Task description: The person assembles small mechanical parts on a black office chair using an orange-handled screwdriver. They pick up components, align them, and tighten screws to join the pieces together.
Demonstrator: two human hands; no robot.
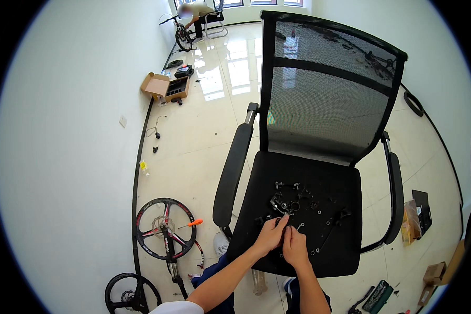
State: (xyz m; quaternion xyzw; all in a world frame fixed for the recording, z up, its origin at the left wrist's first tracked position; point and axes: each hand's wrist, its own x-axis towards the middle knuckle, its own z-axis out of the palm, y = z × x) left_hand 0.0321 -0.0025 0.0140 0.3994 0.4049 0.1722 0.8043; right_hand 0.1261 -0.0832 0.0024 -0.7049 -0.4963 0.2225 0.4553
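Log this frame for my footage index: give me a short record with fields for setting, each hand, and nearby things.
setting: glossy tiled floor, black mesh-backed office chair
seat: small black and silver metal parts scattered on its black cushion
left hand: fingers pinch a small dark part at the seat's front
right hand: beside the left, touching the same part
floor left: black spoked bicycle wheel, orange-handled screwdriver
far left: open cardboard box

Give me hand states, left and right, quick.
Left hand: fingers curled on a small dark part on the chair seat; grip cannot be told.
Right hand: same, pinched beside it; contents unclear.
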